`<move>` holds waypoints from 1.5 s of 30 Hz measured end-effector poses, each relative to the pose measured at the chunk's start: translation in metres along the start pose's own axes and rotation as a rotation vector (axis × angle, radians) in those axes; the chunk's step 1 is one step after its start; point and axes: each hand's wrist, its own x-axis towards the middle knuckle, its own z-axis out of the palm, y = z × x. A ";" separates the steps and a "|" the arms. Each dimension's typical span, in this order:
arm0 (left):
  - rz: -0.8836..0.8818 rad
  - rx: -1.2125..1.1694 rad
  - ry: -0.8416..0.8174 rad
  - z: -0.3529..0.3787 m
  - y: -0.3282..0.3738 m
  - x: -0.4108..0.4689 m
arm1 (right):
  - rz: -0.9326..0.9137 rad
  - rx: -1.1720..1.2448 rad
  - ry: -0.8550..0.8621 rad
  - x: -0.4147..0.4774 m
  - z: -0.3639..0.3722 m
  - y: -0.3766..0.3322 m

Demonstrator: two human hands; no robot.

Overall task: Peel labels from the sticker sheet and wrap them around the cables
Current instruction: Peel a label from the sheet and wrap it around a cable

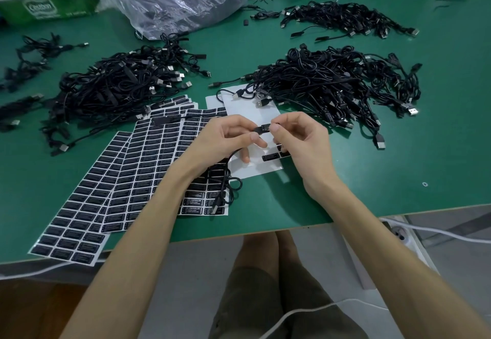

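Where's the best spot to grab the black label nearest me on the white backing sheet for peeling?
Probably its left short end: the label lies flat on the backing sheet, and bare sheet lies left of it. Come from the left with a fingernail; the right hand, holding a cable, crowds the other end.

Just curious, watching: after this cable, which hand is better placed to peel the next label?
Probably the right hand. The few labels left on the white sheet lie just under it, while the left hand holds the cable that trails below it.
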 end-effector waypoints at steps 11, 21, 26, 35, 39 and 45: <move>-0.013 0.006 -0.042 0.001 0.003 -0.001 | -0.032 -0.042 0.052 -0.002 0.002 -0.003; -0.006 0.071 -0.071 0.000 0.001 0.000 | -0.036 -0.177 0.033 -0.002 0.006 -0.003; -0.003 0.071 -0.084 0.000 0.001 0.000 | -0.023 -0.185 0.036 -0.002 0.006 -0.003; -0.007 0.084 -0.075 0.000 0.002 -0.001 | -0.004 -0.210 0.053 -0.002 0.006 -0.003; -0.013 0.086 -0.074 0.001 0.003 -0.001 | 0.005 -0.218 0.051 -0.002 0.007 -0.004; -0.017 0.103 -0.075 0.001 0.005 -0.002 | 0.012 -0.248 0.058 -0.001 0.008 -0.003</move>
